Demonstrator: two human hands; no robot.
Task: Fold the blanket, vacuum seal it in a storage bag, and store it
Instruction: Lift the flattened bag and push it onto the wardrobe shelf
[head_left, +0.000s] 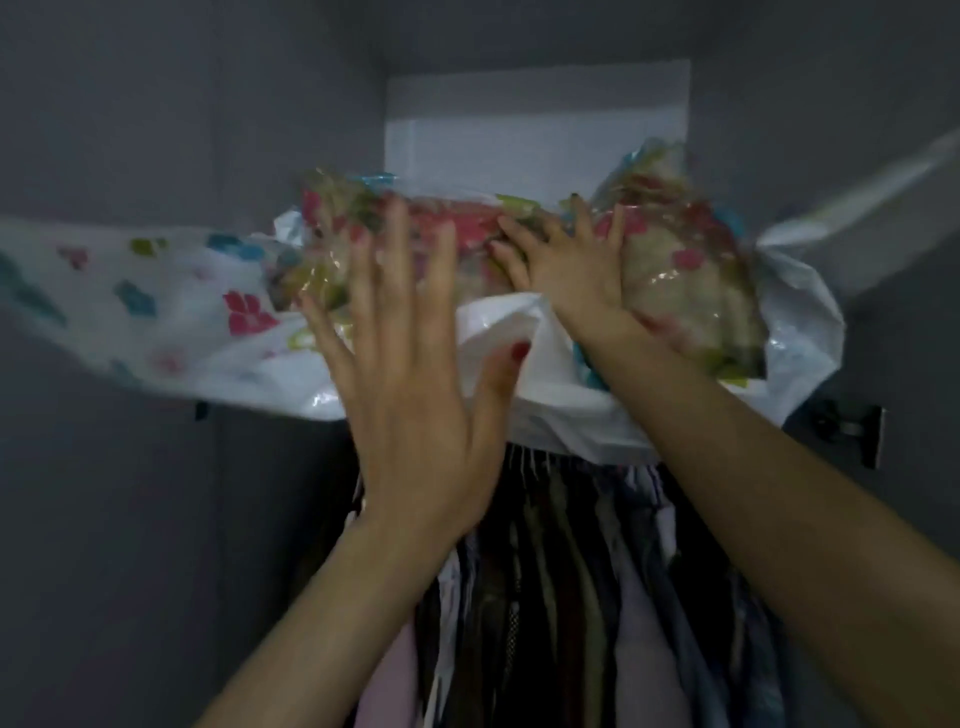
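both hands push the sealed bag (691, 291) onto the shelf (535, 150) front edge: left hand (415, 374) and right hand (571, 270) fingers straight, grasping nothing. likely stiff, slick, light; press flat.

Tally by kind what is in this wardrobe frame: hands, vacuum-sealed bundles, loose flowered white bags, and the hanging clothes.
Hands: 2, left hand and right hand, both flat on the bundle
Sealed blanket bundle: 1
Flowered white bag: 1
Hanging clothes: 1 row, too dark to count singly
Total: 5
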